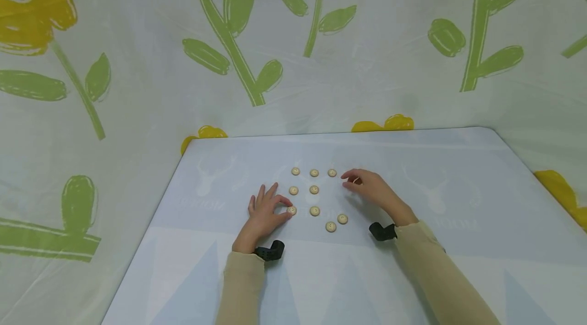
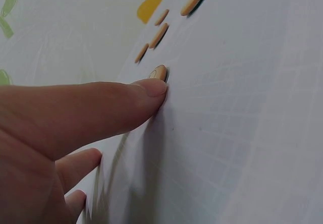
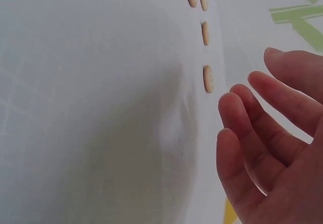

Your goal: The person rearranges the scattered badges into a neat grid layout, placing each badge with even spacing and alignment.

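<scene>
Several pale wooden buttons lie on the table, most of them in rough rows. My left hand (image 1: pixel 264 214) pinches the front-left button (image 1: pixel 292 210) between thumb and index finger, its other fingers spread. In the left wrist view the thumb (image 2: pixel 146 89) covers part of that button (image 2: pixel 160 72). Just right of the back-right button (image 1: pixel 332 172), my right hand (image 1: pixel 371 190) hovers above the table, fingers loosely bent around nothing. The right wrist view shows its fingertips apart from the nearest button (image 3: pixel 208 78).
Two buttons lie outside the rows, one at the front (image 1: pixel 330 226) and another (image 1: pixel 342 219) beside it. The pale patterned table (image 1: pixel 192 264) ends at a flower-printed curtain (image 1: pixel 151 85) behind and at the sides. Each wrist carries a black camera mount.
</scene>
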Tool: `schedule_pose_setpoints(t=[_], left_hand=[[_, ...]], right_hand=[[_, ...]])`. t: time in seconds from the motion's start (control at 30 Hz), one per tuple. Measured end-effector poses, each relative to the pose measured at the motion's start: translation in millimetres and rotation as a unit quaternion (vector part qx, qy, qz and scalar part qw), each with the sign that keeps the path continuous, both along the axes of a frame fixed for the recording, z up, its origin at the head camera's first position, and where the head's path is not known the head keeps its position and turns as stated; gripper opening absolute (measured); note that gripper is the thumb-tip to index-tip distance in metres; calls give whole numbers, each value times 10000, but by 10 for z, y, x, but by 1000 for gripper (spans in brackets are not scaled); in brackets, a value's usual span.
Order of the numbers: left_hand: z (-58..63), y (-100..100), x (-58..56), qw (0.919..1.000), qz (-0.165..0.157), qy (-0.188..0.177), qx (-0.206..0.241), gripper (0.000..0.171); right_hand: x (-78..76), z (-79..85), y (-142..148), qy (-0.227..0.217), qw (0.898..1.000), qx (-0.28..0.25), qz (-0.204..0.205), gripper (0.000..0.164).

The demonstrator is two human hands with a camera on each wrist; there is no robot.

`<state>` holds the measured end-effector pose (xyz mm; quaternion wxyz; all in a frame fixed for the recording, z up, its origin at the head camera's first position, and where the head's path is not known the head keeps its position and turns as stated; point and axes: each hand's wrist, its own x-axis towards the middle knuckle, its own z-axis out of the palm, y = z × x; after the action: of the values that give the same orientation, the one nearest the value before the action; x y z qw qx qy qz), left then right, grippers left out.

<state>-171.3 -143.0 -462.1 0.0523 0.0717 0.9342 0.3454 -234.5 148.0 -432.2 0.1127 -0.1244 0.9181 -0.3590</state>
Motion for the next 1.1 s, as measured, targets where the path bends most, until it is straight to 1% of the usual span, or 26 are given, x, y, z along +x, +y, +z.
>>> schedule_pose_setpoints(t=[0.13, 0.3, 0.47, 0.6, 0.7, 0.97, 1.1], left_hand=[[15, -6, 6, 10000, -18, 14, 62, 11], [37, -7, 12, 9999, -34, 40, 98, 10], [42, -10, 12, 10000, -32, 15, 78, 11], [38, -9, 9, 9999, -40, 30, 95, 10], [27, -9, 6, 9999, -49, 57, 88, 10], [11, 9, 5, 10000, -37, -11, 64, 11], [14, 1, 2, 10000, -32, -1, -4, 10]], right_hand=[[66, -15, 35, 79, 9999, -49, 110, 28], [157, -2, 56, 68, 9996, -142, 215, 29], [248, 11, 58, -27, 9992, -174, 360, 29], [307, -8, 51, -194, 9986, -140, 462, 27], [333, -41, 43, -283, 9981, -140, 531, 26], [356, -108, 28, -248, 9970, 74, 732, 28], [368, -126, 17, -226, 9963, 84, 823, 28]])
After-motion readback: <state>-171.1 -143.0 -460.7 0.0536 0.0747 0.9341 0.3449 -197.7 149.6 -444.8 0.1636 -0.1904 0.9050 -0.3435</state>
